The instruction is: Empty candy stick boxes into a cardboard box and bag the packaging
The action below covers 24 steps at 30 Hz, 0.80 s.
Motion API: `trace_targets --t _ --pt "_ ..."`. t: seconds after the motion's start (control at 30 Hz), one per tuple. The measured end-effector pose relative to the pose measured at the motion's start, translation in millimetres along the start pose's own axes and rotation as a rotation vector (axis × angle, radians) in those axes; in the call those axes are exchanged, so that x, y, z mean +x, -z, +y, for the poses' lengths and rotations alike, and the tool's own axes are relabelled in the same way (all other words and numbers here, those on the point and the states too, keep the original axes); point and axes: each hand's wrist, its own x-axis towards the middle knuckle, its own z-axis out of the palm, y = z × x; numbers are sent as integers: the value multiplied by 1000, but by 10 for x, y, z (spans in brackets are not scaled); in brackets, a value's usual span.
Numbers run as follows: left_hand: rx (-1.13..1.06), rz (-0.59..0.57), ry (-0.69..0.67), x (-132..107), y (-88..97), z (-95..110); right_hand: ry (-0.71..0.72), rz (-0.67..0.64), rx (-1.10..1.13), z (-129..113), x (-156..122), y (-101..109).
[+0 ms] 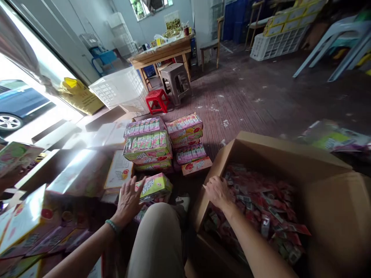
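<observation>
Your two hands are being apart, one on each side of your knee [158, 235]. Your left hand [129, 199] is holding its fingers wide and straight. They are sitting right by a small green box [156, 184], but I cannot tell if they are touching it. Your right hand [219, 193] is bending over the side of a big brown box [278, 156]. I cannot tell how hard it is holding on.

The green box is showing a bright top with big white letters, and it is looking shiny. Lots of little red packets [269, 216] are lying in a messy pile in the brown box, just past your right fingers.

The green box's long side is running from your left fingers toward your right hand, tipping a bit away from you. The brown box is opening upward. Its far edge is running out to the right of your right hand and sloping back toward you.

Piles of candy boxes [147, 148] are standing just beyond your left hand. More boxes [84, 173] are crowding its left side. A dark gap is lying between your hands, beside your knee. Beyond your right hand, past the brown box, wide bare floor [246, 100] is stretching away.
</observation>
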Motion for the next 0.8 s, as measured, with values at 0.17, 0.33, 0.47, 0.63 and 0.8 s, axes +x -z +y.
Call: trace_targets --t 0.17,0.33,0.47,0.63,0.8 --pt "-220 -77 -189 841 -181 1049 -3 0 -21 7 -18 -13" --pt "-205 -511 -141 1897 -648 1975 -30 -26 -18 -3 -41 10" --pt "-205 -579 -83 2240 -1135 2220 -47 -32 4 -7 -41 -15" --pt "-232 -541 -70 2235 -1406 2200 -62 -21 46 -24 -58 -15" --pt "-293 -513 -80 2179 -1137 2418 -82 -76 11 -63 -25 19"
